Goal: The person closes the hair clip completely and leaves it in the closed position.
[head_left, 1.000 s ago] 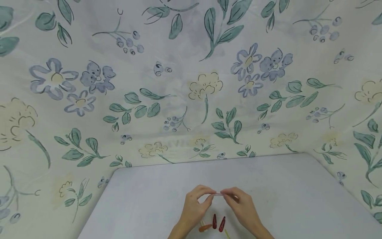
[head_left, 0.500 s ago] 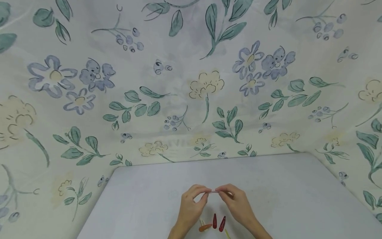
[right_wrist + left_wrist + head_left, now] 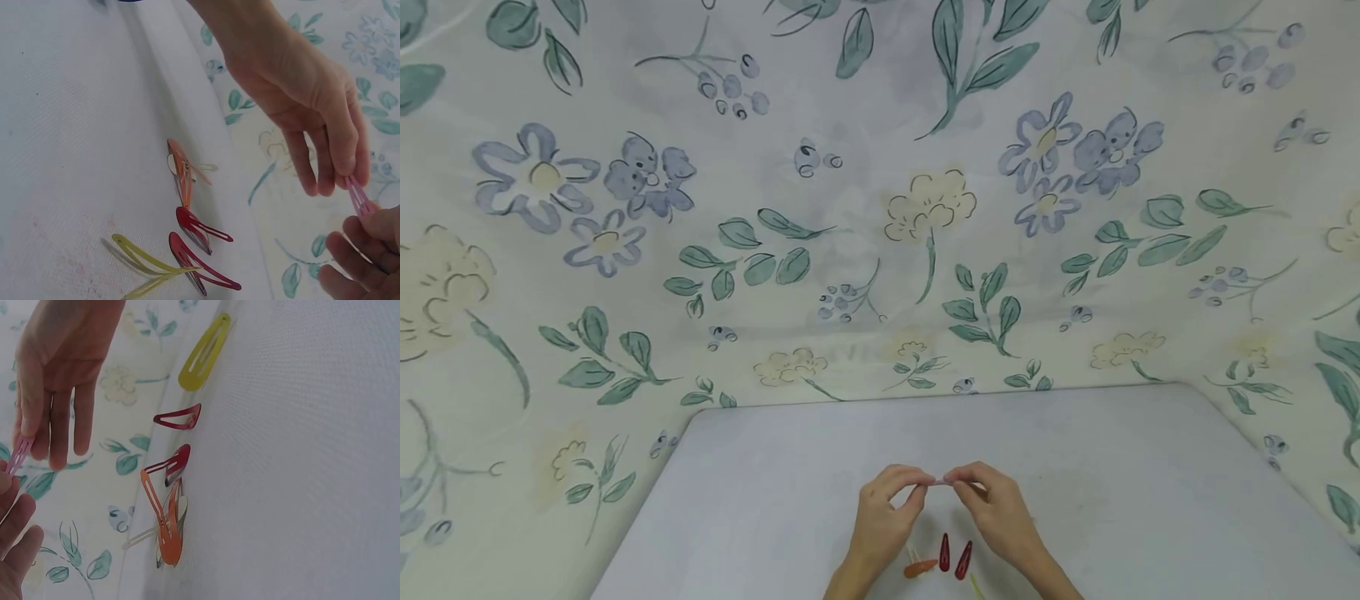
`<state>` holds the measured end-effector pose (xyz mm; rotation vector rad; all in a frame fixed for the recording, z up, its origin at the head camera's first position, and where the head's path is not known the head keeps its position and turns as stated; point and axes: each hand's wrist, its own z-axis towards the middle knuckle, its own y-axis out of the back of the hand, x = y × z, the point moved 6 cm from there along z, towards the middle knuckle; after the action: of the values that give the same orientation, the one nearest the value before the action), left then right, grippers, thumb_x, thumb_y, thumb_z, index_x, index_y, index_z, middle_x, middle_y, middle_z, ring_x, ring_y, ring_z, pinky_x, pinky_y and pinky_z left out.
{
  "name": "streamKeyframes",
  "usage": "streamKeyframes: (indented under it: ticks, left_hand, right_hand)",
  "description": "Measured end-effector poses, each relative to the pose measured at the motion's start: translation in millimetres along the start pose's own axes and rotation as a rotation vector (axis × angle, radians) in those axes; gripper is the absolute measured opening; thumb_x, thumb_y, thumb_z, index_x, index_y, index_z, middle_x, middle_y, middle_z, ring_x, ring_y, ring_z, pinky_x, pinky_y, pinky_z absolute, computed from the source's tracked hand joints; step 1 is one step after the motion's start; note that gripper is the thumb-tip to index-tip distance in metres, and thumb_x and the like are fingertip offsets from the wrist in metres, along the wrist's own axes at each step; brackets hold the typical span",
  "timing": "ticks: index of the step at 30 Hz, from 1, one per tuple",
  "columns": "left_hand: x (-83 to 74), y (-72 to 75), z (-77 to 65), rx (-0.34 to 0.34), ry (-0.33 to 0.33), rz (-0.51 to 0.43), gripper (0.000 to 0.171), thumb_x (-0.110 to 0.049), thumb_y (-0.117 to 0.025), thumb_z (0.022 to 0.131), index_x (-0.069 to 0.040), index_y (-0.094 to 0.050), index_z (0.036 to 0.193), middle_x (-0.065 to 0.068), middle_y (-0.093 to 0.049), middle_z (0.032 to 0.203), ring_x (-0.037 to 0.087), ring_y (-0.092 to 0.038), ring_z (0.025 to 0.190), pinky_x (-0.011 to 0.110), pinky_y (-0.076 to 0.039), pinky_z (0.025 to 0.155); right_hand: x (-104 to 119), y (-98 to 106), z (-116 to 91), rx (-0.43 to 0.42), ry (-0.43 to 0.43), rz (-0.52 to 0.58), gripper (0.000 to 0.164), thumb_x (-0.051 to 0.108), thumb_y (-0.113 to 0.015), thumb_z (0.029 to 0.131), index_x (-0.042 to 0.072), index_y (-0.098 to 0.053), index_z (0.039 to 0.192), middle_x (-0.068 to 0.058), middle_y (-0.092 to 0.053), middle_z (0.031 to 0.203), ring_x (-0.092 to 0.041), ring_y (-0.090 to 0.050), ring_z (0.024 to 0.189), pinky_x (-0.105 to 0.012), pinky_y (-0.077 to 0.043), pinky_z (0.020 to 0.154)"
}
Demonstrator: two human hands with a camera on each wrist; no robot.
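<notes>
In the head view, both hands meet above the table and share a small pink snap hair clip (image 3: 359, 196). My left hand (image 3: 880, 514) pinches one end between thumb and fingertips. At the other end, my right hand (image 3: 1002, 517) pinches it the same way. Below them on the white surface lie an orange hair clip (image 3: 169, 540), a red hair clip (image 3: 944, 552), a second red hair clip (image 3: 964, 561) and a yellow hair clip (image 3: 205, 353). A pale cream clip (image 3: 140, 537) lies partly under the orange one. Fingertips hide the ends of the pink clip.
A white table (image 3: 760, 483) stretches out around the hands. Behind and beside it hangs a cloth (image 3: 850, 208) printed with flowers and leaves. A bit of something dark blue (image 3: 130, 1) shows at the top edge of the right wrist view.
Both hands have shifted slightly left with the pink hair clip, still pinching its two ends. The head view has tilted a little. The clips on the table lie as before.
</notes>
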<state>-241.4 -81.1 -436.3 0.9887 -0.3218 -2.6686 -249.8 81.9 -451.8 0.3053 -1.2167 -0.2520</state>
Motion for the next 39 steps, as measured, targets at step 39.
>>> streamKeyframes:
  ticks: [39]
  left_hand:
    - [7.0, -8.2, -6.6, 0.055, 0.011, -0.132, 0.025, 0.017, -0.066, 0.081, -0.004, -0.074, 0.091, 0.007, -0.072, 0.085, 0.020, -0.070, 0.080, 0.027, -0.058, 0.076]
  right_hand:
    - [-3.4, 5.1, 2.3, 0.113, 0.076, 0.053, 0.011, 0.004, -0.064, 0.093, 0.011, -0.073, 0.094, 0.000, -0.071, 0.093, -0.009, -0.066, 0.092, -0.028, -0.056, 0.082]
